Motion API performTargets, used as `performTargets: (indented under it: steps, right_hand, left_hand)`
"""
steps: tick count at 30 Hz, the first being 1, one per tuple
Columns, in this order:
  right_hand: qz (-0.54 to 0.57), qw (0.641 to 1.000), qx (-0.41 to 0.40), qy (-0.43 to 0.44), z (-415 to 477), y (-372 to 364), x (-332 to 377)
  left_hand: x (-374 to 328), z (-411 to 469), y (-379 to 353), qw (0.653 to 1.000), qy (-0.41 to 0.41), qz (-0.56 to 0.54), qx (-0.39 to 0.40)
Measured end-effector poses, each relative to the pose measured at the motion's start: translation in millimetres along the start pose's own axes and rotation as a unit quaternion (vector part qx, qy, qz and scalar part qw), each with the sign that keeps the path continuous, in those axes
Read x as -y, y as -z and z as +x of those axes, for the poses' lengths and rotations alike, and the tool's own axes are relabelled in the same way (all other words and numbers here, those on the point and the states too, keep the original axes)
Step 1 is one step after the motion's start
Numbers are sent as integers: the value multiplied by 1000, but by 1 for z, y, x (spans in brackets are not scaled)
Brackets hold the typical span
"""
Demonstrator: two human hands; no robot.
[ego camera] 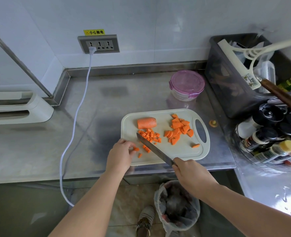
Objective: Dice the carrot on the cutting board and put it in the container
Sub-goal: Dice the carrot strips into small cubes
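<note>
A pale cutting board lies on the steel counter. On it are an uncut carrot chunk, a pile of small carrot dice, and a heap of thicker carrot slices. My right hand grips the handle of a knife whose blade slants across the board beside the dice. At the board's left edge, my left hand pinches a small carrot piece. A round container with a purple lid stands shut behind the board.
A white cable runs from the wall socket down over the counter edge. At the right stand a dark bin of utensils and a tub of bottles. A carrot end lies by the board. A lined waste bin stands below.
</note>
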State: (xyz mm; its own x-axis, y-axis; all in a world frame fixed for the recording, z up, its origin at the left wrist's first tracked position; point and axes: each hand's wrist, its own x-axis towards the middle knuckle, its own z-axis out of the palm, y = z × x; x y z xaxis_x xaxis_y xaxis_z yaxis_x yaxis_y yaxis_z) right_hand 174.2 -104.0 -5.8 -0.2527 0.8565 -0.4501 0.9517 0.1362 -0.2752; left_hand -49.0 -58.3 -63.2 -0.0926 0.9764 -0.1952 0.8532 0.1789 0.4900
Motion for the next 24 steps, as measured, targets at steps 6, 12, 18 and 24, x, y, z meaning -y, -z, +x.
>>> performTargets:
  steps: [6,12,18,24]
  right_hand:
    - [-6,1000,-1,-7,3,2,0]
    - [16,1000,-9,-12,3,3,-1]
    - [27,1000,-10,-10,1,0,-1]
    - [6,1000,-10,-7,1,0,-3]
  left_hand:
    - [-3,-3,2,999,2,26,26]
    - [-9,-12,0,997,28,-66,41]
    - [-16,-15,6,994,4,-31,102]
    - [-19,-11,1,997,-8,12,71]
